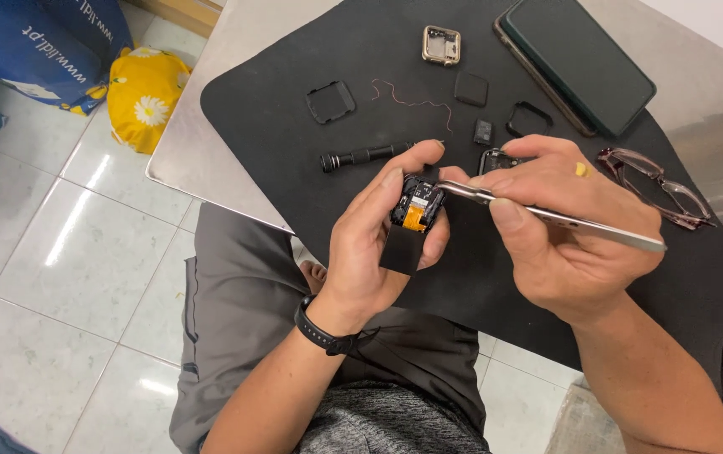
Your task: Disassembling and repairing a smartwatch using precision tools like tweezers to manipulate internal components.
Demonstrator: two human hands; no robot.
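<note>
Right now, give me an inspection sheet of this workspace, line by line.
Surface: black mat on a grey metal table.
Job's things: opened small device with an orange flex part showing; metal tweezers with tips at it.
Clutter: gold watch case, two black square frames, black square cover, small black module, another opened device, black screwdriver handle, dark phone, glasses.
Grips: left hand holds the device; right hand pinches the tweezers.
Cables: thin reddish wire lying loose on the mat.
Surroundings: tiled floor, yellow flowered bag, blue bag.
</note>
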